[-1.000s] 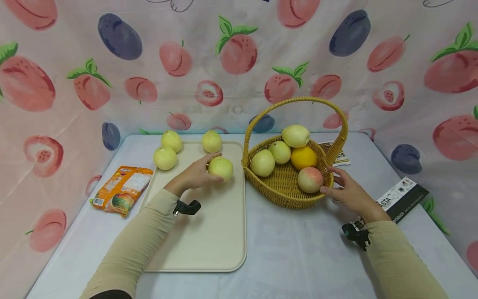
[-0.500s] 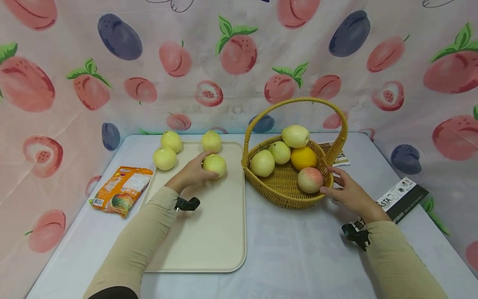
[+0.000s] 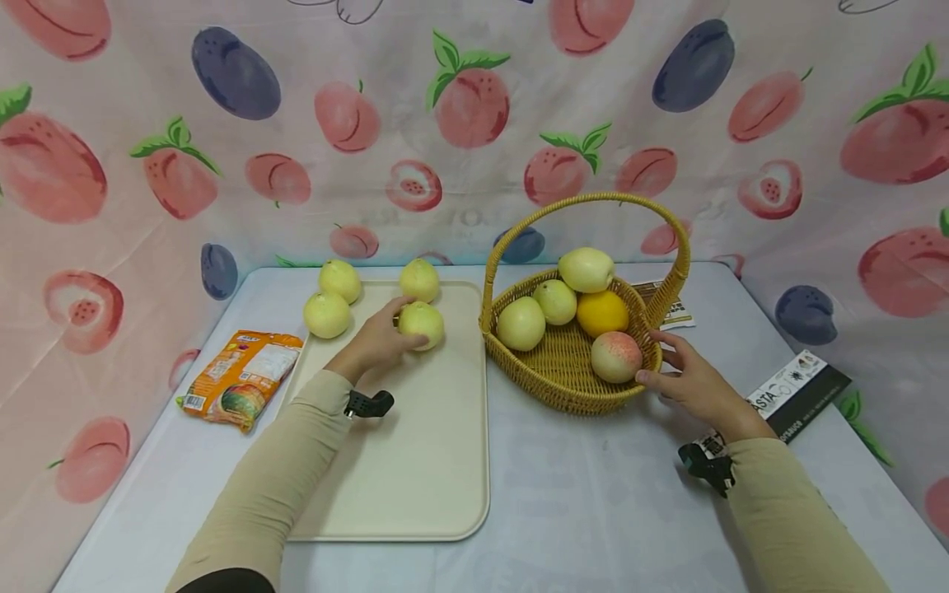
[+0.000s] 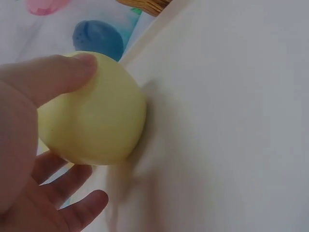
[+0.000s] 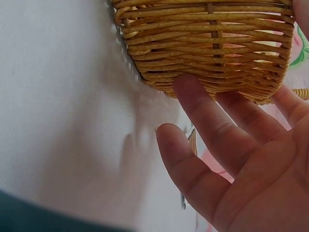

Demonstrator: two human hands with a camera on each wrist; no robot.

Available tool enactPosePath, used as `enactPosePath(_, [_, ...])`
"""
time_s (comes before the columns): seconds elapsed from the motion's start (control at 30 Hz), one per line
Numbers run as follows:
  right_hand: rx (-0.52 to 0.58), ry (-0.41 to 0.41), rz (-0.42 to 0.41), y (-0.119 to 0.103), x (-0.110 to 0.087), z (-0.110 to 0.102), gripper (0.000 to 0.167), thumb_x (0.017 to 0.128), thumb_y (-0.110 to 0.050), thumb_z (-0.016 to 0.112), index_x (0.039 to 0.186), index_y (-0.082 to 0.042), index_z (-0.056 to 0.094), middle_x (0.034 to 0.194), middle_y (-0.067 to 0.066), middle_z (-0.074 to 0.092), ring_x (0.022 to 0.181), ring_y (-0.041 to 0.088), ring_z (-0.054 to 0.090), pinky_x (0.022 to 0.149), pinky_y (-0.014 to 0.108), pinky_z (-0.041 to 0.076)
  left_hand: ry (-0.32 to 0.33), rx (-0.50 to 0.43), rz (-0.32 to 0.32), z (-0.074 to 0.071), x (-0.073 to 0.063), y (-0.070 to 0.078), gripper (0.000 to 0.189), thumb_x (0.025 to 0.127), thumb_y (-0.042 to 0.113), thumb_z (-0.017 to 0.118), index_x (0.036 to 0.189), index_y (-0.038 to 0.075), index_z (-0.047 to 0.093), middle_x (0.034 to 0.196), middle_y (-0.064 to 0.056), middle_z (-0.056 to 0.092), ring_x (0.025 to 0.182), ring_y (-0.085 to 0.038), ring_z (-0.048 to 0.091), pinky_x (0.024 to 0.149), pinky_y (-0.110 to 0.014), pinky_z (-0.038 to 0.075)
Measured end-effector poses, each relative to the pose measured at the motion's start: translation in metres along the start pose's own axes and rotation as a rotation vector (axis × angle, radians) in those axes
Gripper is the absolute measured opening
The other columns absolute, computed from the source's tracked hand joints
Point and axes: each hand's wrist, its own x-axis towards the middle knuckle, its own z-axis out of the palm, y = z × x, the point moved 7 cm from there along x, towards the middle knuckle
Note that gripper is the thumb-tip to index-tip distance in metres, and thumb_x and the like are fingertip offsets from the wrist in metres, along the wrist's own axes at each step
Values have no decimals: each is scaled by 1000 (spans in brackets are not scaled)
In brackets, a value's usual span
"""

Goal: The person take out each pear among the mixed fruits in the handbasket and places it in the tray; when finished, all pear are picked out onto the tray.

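My left hand (image 3: 381,339) holds a round yellow-green fruit (image 3: 423,325) low over the beige tray (image 3: 400,461). In the left wrist view the thumb lies across that fruit (image 4: 104,116), while the lower fingers spread loosely beneath. Three similar fruits sit at the tray's far end: a left pair, the nearer fruit (image 3: 327,315) and the farther fruit (image 3: 339,281), and another fruit (image 3: 419,280) behind my hand. My right hand (image 3: 693,383) grips the wicker basket (image 3: 563,399) at its right rim. Its fingertips touch the outer weave in the right wrist view.
The basket contains a peach (image 3: 616,357), an orange-yellow fruit (image 3: 602,313) and several pale green-yellow fruits (image 3: 521,323). An orange snack bag (image 3: 243,377) lies left of the tray. A black-and-white pasta box (image 3: 797,395) lies beneath the right forearm, and a flat packet (image 3: 676,315) behind the basket.
My left hand has moved slightly left and back with the fruit, toward the fruit at the tray's far end. My right hand and the basket have stayed put.
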Motion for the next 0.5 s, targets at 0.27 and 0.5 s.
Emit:
enactPosePath(0.27, [9,6,-2,0,-3,0,93,95,-38,70,161,-9,11,155,41,12,141,58,19,97,64,43,72,-30,39,-8,1,6,72,92,31,73,152,9,39,148,-16,45,135,-34,41,109,-51,36])
enactPosePath(0.5, [11,4,-5,0,-2,0,92,95,-37,70,160,-9,11,155,41,12,140,58,19,98,64,42,97,-54,31,-9,3,5,68,94,28,72,150,6,41,147,-16,46,134,-35,42,108,-49,38])
